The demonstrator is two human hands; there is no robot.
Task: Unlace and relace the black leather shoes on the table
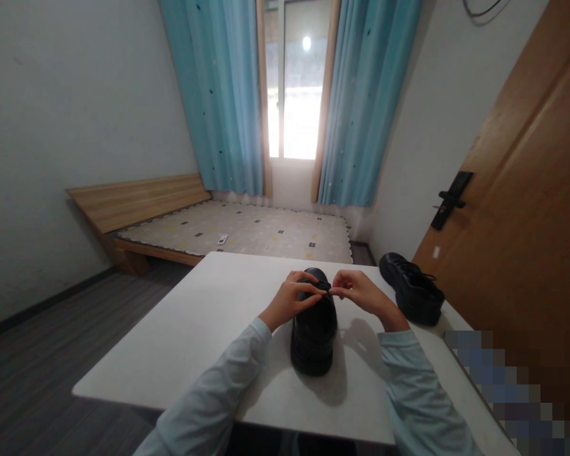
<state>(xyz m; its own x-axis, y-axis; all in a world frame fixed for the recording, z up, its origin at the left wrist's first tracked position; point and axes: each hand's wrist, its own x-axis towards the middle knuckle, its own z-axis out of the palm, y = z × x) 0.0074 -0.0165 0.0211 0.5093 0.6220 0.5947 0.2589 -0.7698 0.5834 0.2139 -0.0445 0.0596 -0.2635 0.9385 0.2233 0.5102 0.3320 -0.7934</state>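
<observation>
Shoe mid-desk, toe away | left hand and right hand each in a pinch grip on lace ends over the tongue | step: lacing, seemingly | next: even tension, steady shoe | second shoe right

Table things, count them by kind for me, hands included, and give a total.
Black shoes: 2, one under the hands, one by the table's right edge
Hands: 2, left hand and right hand, both pinching at the near shoe's lace area
Total: 4
</observation>
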